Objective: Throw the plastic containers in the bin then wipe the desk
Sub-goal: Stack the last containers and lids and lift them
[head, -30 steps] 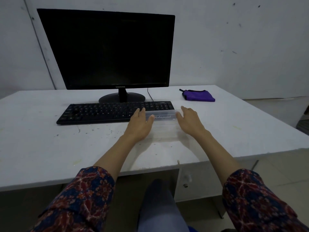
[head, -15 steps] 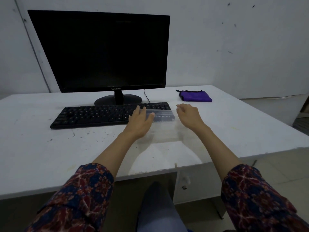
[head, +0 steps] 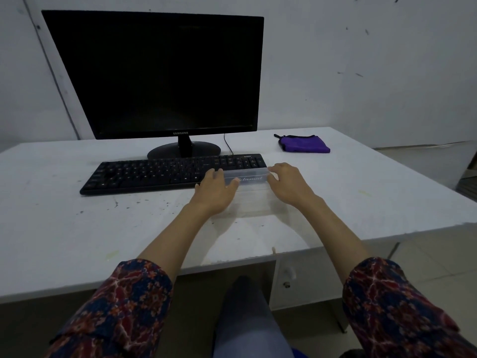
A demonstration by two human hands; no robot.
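Both hands are at the ends of a clear plastic container (head: pixel 249 188) that sits on the white table (head: pixel 361 192), its far edge against the right end of the keyboard (head: pixel 170 173). The left hand (head: pixel 215 191) lies against the container's left end with fingers (head: pixel 214 174) nearly straight over the keyboard's edge and the thumb laid on the container's front face beside its printed lettering; they touch it but do not curl round it. The right hand (head: pixel 289 183) is at the right end with its fingers bent over the top corner; whether they actually clamp the container cannot be told. Compared with half a second ago, the left hand keeps the same placement, and the right hand, which then hovered just clear of the right end with curled fingers, has come in to meet that corner. A second ago its fingers were spread flat beside the container. The container has not left the table across the three moments and stays against the keyboard. The monitor (head: pixel 160 73) stands dark behind the keyboard, and a purple cloth (head: pixel 304 143) lies folded toward the table's far right, well apart from the hands. Dark specks mark the table in front of the keyboard. Patterned sleeves (head: pixel 121 311) cover both forearms near the frame's lower edge.
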